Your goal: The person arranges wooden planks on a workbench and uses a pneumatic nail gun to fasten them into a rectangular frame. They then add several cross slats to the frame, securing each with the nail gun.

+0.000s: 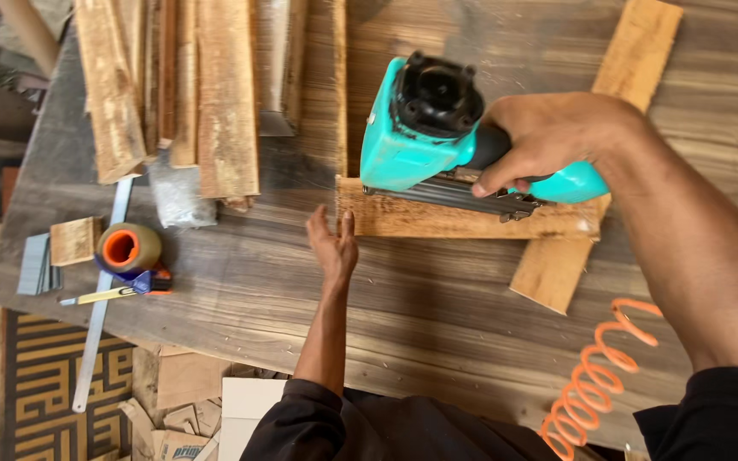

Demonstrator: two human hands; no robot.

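Beneath the right hand's [548, 141] closed grip, a teal nail gun [424, 137] presses a wooden strip [437, 220]; left hand [333, 246] spread flat on the tabletop [437, 307] beside it.

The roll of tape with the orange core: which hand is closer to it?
Left. The left hand lies flat beside the tape roll; the right hand grips the teal nail gun farther away.

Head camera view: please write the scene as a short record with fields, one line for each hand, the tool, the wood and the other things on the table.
right hand: grips the handle of the nail gun
left hand: open, flat, at the left end of the wood strip
nail gun: teal and black, nose on the wood strip
wood strip: lies across a slanted plank
air hose: orange coil, lower right
table: dark wood grain
plank stack: upper left
tape roll: left, beside a utility knife
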